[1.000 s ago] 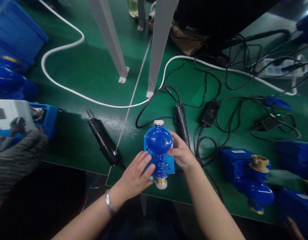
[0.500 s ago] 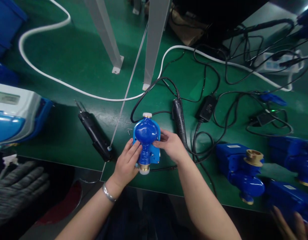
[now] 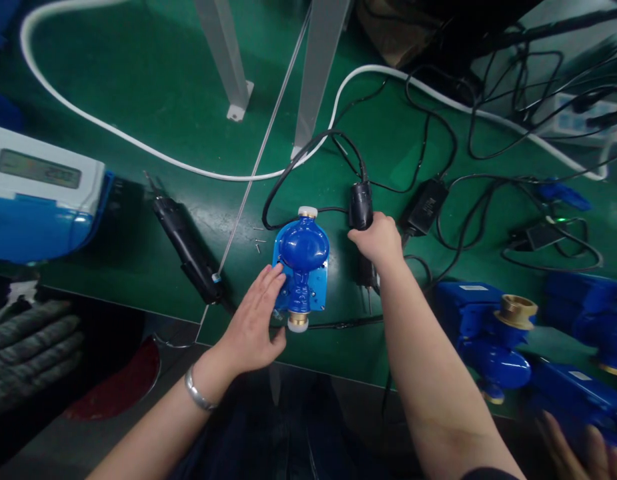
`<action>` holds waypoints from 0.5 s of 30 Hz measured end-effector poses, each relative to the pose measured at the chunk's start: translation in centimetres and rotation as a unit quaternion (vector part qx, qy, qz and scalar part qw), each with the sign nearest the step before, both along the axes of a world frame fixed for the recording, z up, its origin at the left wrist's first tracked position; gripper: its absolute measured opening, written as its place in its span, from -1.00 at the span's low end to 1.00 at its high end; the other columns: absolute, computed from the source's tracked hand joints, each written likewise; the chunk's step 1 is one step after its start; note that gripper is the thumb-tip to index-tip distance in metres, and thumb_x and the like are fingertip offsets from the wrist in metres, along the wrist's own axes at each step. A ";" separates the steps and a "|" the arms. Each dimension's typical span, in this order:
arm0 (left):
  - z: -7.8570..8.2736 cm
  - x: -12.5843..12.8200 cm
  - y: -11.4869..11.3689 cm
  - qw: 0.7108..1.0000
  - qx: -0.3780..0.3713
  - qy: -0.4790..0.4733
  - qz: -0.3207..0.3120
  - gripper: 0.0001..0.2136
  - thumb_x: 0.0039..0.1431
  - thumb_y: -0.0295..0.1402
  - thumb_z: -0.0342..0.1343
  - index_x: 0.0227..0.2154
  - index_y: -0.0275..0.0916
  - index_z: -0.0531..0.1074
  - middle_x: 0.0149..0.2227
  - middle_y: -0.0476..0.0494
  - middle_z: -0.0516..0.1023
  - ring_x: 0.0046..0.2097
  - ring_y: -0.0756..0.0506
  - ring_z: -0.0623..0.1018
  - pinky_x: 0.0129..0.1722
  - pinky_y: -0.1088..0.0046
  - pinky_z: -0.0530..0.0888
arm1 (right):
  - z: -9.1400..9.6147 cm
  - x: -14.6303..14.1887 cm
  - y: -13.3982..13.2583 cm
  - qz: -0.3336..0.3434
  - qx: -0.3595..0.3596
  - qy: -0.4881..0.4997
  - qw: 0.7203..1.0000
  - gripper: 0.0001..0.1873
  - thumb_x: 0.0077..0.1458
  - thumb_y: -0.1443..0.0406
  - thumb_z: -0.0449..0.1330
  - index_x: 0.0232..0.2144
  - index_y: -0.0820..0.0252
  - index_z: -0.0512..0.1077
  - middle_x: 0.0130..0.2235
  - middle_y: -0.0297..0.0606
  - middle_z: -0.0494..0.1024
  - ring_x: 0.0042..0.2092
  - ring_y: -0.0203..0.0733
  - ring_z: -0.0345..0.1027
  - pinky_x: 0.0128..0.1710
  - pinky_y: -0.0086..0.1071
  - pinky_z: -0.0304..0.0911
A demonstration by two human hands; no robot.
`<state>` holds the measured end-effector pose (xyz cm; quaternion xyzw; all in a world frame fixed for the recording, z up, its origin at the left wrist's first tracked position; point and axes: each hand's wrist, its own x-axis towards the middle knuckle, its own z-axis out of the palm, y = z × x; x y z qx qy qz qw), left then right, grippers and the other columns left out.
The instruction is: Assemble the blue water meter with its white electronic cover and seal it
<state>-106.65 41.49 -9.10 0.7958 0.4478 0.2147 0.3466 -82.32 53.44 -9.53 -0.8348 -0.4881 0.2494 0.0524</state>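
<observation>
A blue water meter [image 3: 303, 247] lies on the green tabletop in front of me, with a white cap at each end. The fingers of my left hand [image 3: 255, 323] are stretched out along its lower left side, touching it. To the right of the meter, my right hand [image 3: 381, 243] is wrapped around a black corded electric screwdriver [image 3: 361, 207], whose tip points toward me. Several small screws [image 3: 259, 241] lie just left of the meter.
A second black electric screwdriver [image 3: 185, 250] lies at left, beside a white-and-blue meter with a display [image 3: 43, 193]. Blue meters with brass fittings [image 3: 481, 333] stand at right. Cables and a black adapter [image 3: 425, 207] spread behind. A gloved hand [image 3: 33, 360] and another person's fingers [image 3: 583, 443] show at the edges.
My right hand has left the meter and moved right, taking hold of the electric screwdriver. My left hand stays at the meter. The view has shifted slightly.
</observation>
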 end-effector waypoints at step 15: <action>2.1 3.4 0.6 0.844 -0.417 -0.181 0.284 -0.06 -0.22 -0.18 0.30 0.20 -0.31 -0.08 0.06 -0.34 0.33 0.01 -0.27 0.41 0.04 0.06 0.33 | 11.7 2.6 -9.0 -0.200 0.179 0.604 0.751 -0.41 -0.11 -0.19 0.14 -0.22 0.11 0.43 -0.55 -0.32 0.19 -0.57 -0.31 0.10 -0.69 -0.48 0.13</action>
